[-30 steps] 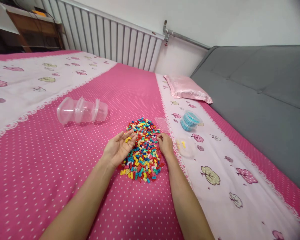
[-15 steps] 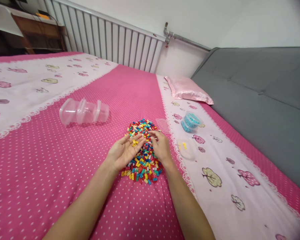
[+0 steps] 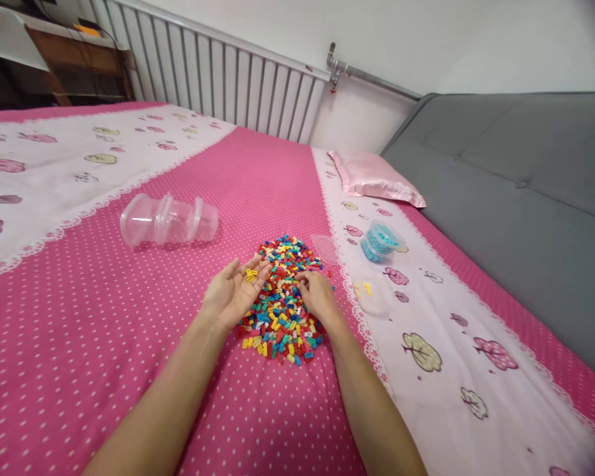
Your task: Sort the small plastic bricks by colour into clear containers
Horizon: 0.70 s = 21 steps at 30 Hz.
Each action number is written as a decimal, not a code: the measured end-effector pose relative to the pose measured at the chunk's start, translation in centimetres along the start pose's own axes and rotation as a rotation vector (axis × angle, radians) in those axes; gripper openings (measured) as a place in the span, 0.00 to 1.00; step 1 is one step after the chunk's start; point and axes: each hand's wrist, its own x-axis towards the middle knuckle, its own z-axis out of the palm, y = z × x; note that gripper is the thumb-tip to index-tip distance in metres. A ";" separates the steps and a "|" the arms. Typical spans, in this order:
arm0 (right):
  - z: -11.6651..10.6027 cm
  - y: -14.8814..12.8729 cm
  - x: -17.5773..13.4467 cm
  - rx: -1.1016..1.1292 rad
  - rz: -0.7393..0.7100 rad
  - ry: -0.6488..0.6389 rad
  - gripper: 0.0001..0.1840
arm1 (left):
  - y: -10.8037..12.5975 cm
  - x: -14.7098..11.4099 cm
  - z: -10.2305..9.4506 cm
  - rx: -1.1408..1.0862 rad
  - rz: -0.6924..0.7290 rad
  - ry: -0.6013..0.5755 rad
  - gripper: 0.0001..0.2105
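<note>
brick pile (image 3: 283, 301) on bedspread (image 3: 79, 344) between left hand (image 3: 232, 294) and right hand (image 3: 316, 295) | stacked empty tubs (image 3: 168, 220) lying far left | tub of bricks (image 3: 381, 240) right, behind lid (image 3: 371, 294) | pillow (image 3: 374, 177) beyond

My left hand (image 3: 231, 295) lies palm up at the left edge of the brick pile (image 3: 283, 301), cupping a few yellow bricks (image 3: 250, 274). My right hand (image 3: 316, 295) rests palm down on the pile's right side, fingertips among the bricks. Clear cups (image 3: 167, 219) lie tipped over far left; a tub (image 3: 379, 240) of blue bricks sits to the right.
</note>
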 end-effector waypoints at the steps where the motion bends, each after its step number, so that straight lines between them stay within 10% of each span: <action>1: 0.0 0.1 0.0 -0.013 0.004 -0.022 0.13 | -0.1 0.0 0.0 0.004 -0.003 -0.008 0.16; 21: -0.4 0.3 0.0 0.070 -0.037 0.013 0.09 | -0.2 0.1 -0.3 -0.018 -0.054 -0.034 0.17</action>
